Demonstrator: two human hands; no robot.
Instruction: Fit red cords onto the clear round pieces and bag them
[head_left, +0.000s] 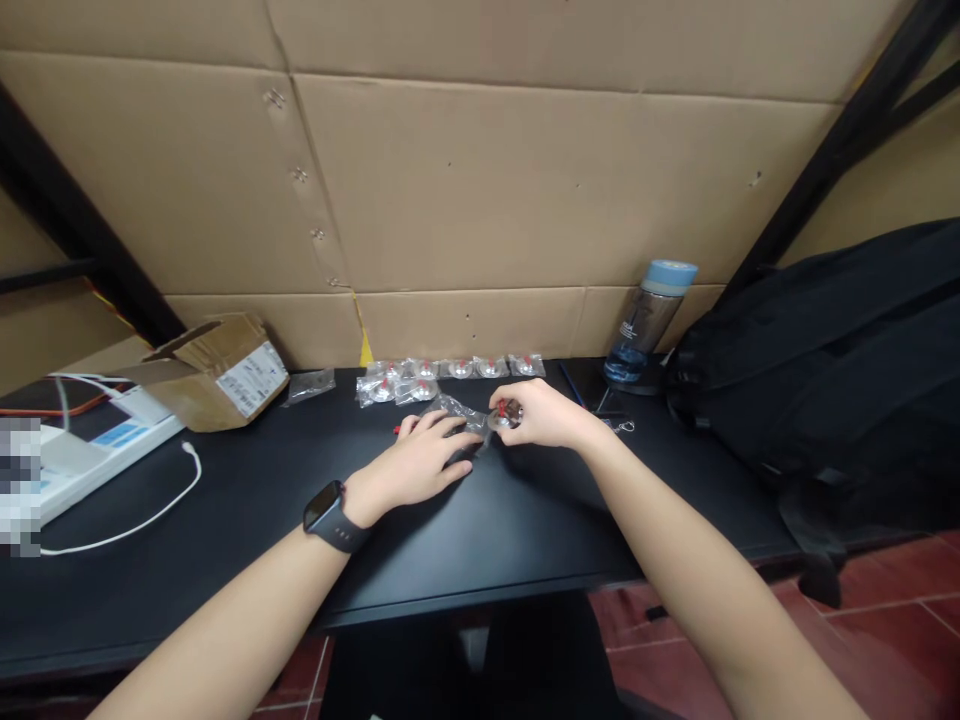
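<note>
The right hand (pixel 536 415) is closed in a pinch, thumb against fingers, on a round metal piece (pixel 501 420) with a red part, held above the middle of the black table (pixel 480 530). The left hand (pixel 431 455), just to its left, is palm down with fingers spread and slightly bent over a clear plastic bag (pixel 457 405); whether the fingers press on the bag cannot be told. A dark watch (pixel 326 508) encircles the left wrist. Beyond the hands, similar pieces in clear packets (pixel 491 367) lie in two rows, the nearer row at the left. At the far left stands an open cardboard box (pixel 247 385), with a white power strip (pixel 112 455) nearer. At the far right, a blue-capped bottle (pixel 646 325) stands beside a black backpack (pixel 825 380).
</note>
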